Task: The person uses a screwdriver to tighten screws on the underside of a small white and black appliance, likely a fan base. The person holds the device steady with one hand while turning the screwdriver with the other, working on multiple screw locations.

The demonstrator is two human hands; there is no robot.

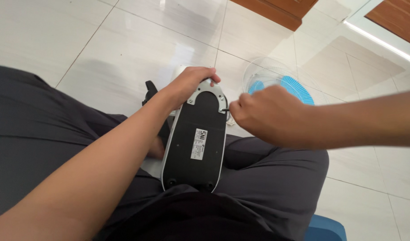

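Resting bottom-up across the seated person's lap at frame centre, the fan base [197, 142] shows its black underside with a white label and a grey plate at the far end. The left hand [192, 83] curls over that far end, its grip pressed around the rim to steady it. The right hand [263, 115] is fisted, grip pinching a thin dark tool [225, 109] whose tip meets the plate's right edge. Beyond, a fan guard [263, 76] with blue blades lies on the tiled floor [115, 53]. The tip could slip sideways if the base rocks on the legs.
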